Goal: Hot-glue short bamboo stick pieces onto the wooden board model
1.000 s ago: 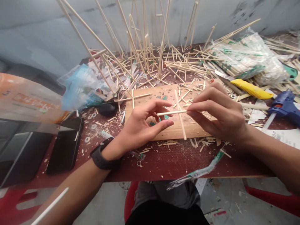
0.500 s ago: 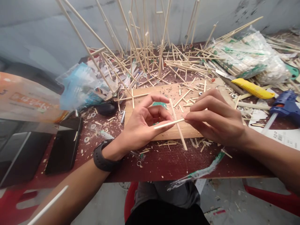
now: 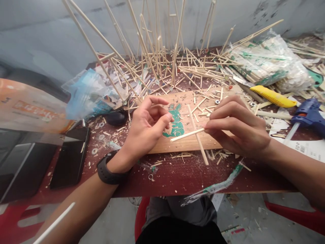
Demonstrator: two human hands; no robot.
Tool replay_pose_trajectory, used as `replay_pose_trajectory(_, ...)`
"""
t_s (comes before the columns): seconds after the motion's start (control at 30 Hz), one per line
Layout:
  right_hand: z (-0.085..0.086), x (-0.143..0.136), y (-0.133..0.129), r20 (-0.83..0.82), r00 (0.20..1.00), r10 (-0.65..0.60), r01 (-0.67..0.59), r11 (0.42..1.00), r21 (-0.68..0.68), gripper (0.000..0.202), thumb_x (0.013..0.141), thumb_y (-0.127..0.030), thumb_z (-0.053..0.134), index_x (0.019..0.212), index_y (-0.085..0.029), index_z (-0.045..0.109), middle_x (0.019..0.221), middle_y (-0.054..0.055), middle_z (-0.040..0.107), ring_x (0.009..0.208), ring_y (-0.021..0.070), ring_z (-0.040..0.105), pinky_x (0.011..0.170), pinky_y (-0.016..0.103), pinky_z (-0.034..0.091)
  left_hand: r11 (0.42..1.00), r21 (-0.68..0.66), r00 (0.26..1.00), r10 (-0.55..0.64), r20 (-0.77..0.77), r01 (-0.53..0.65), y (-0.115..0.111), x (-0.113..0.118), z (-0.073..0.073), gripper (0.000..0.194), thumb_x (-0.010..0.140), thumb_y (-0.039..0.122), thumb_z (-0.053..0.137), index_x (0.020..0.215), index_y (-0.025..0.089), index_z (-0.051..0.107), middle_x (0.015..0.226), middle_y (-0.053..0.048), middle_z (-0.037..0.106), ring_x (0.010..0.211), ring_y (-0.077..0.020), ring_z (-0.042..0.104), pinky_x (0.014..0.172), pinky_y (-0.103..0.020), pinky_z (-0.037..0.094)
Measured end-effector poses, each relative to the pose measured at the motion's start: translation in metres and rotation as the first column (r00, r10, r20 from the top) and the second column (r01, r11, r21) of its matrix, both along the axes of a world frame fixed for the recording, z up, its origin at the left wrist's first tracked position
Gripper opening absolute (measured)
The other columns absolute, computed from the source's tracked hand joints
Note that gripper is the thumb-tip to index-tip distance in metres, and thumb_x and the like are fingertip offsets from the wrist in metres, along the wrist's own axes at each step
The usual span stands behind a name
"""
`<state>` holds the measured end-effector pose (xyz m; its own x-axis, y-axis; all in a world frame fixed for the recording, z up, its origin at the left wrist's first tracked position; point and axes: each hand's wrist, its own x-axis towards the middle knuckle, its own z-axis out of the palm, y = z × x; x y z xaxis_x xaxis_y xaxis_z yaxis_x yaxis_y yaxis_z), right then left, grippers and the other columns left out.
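My right hand (image 3: 236, 127) pinches one end of a thin wooden stick piece, part of a cross of two sticks (image 3: 188, 135) held over the front of the wooden board (image 3: 162, 147). The longer stick of the cross (image 3: 202, 149) slants down past the board's front edge. To the left, my left hand (image 3: 149, 127) has its fingers curled and apart, with nothing between them, and does not touch the cross. A green animal-shaped picture (image 3: 177, 127) shows on the board between my hands.
Tall stick frames (image 3: 175, 51) rise at the back. A yellow-handled cutter (image 3: 273, 96), blue glue gun (image 3: 308, 113) and bagged sticks (image 3: 264, 61) lie right. A phone (image 3: 68, 162), black mouse (image 3: 116, 117) and blue plastic bag (image 3: 85, 91) lie left.
My left hand has let go of the stick cross and moved left, uncovering the green picture. My right hand, still holding the cross, has shifted slightly right.
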<state>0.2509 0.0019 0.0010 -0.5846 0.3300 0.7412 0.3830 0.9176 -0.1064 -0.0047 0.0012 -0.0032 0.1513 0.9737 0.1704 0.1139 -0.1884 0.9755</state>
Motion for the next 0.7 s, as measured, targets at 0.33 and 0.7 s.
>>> replay_pose_trajectory(0.33,0.003,-0.002,0.006,-0.205,0.979,-0.002,0.035,0.987,0.158,0.015,0.101,-0.014,0.064,0.108,-0.026,0.067,0.087,0.002,0.066,0.075,0.0176,0.061,0.067,0.039,0.049,0.968,0.226,0.962,0.158,-0.224,-0.106,0.004,-0.006,-0.008,0.027,0.087,0.014,0.070,0.108,0.024,0.057,0.077,0.004,0.063,0.061,-0.0113,0.061,0.052,-0.023,0.048)
replay_pose_trajectory(0.7,-0.014,0.003,0.014,0.258,0.961,-0.098,0.126,0.988,-0.093,0.012,0.107,-0.017,0.063,0.096,-0.022,0.067,0.090,0.004,0.069,0.089,0.0203,0.054,0.083,0.038,0.039,0.935,0.354,0.954,0.101,-0.283,0.006,0.002,-0.008,-0.003,0.024,0.096,0.016,0.066,0.117,0.024,0.056,0.088,0.002,0.076,0.083,-0.0163,0.077,0.069,-0.030,0.059)
